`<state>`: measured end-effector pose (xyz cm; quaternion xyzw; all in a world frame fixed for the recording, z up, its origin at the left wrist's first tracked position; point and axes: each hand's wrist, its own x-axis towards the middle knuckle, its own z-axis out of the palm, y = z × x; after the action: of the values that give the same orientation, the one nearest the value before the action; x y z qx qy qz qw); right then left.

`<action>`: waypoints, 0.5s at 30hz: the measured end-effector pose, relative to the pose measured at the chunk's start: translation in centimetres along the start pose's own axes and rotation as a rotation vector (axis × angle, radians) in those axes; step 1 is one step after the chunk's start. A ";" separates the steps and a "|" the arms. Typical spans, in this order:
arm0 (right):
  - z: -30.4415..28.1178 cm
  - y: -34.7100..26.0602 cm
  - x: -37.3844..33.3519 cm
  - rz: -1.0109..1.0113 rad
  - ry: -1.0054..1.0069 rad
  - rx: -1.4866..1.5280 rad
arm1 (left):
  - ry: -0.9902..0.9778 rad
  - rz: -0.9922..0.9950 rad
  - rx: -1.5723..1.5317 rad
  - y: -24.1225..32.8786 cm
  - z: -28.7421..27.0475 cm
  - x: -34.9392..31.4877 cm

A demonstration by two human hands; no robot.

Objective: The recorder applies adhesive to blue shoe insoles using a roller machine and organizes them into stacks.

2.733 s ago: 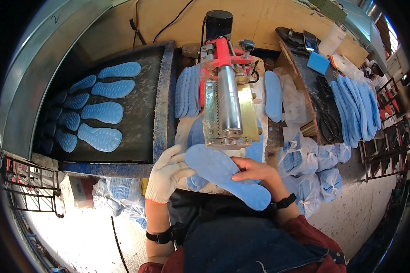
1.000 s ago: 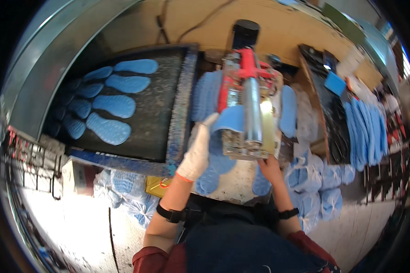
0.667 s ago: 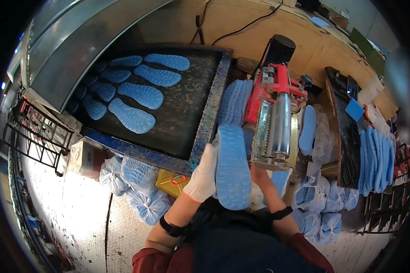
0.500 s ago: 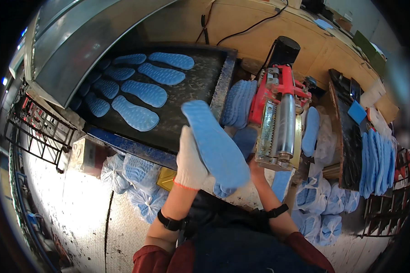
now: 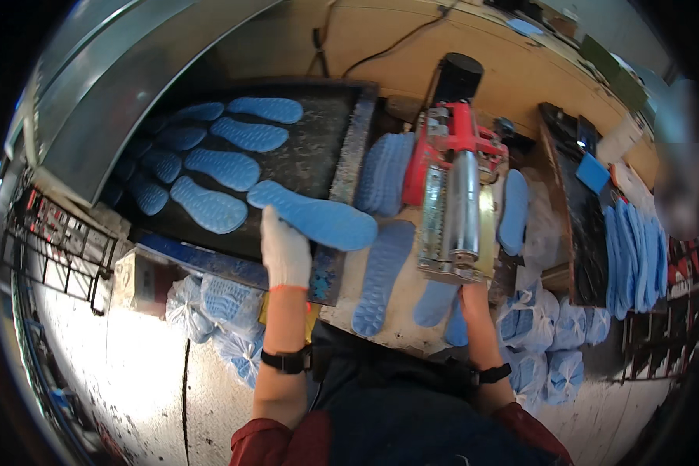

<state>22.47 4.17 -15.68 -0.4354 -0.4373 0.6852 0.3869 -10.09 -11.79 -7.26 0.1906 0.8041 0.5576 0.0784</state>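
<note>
In a white glove with an orange cuff, my left hand (image 5: 284, 252) grips a blue shoe insole (image 5: 314, 217) over the near right corner of the black conveyor belt (image 5: 318, 124). Several blue insoles with dimpled faces lie in rows on that belt, such as one insole (image 5: 210, 206) beside the held one's narrow end. My bare right hand (image 5: 474, 297) is at the near end of a red machine with a steel roller (image 5: 464, 206); its fingers are hidden. A loose insole (image 5: 384, 276) lies on the worktop, and another insole (image 5: 435, 301) rests close to my right hand.
A metal hood (image 5: 124, 101) overhangs the belt's left side. Stacked insoles (image 5: 386, 175) stand between belt and machine, and one insole (image 5: 513, 211) sits right of the roller. Bagged insoles (image 5: 530, 318) are at the lower right. More insoles (image 5: 633, 256) stand upright at far right.
My left hand has moved left and turned the insole from steep to nearly level, over the belt's corner. The right hand has shifted right. The view has moved slightly.
</note>
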 end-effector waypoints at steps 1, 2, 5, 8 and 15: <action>-0.6 -1.1 -0.1 -0.120 0.002 -0.010 | 0.029 -0.072 -0.290 0.6 -0.1 -0.2; -1.3 -2.1 -0.3 -0.230 0.034 -0.021 | 0.072 -0.245 -0.536 1.3 -0.7 -0.8; -3.3 -5.9 0.0 -0.437 0.206 -0.398 | 0.136 0.070 -0.589 5.1 0.1 -4.5; -3.7 -9.8 0.0 -0.804 0.223 -0.788 | -0.108 0.188 -0.621 8.9 0.7 -6.4; 0.0 -14.4 -1.2 -1.088 0.070 -1.026 | -0.499 0.281 -0.904 13.9 5.1 -9.1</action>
<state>24.99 7.70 -1.86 -0.3050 -0.8431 0.0931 0.4331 3.01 -6.76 2.96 0.3704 0.4075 0.7912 0.2659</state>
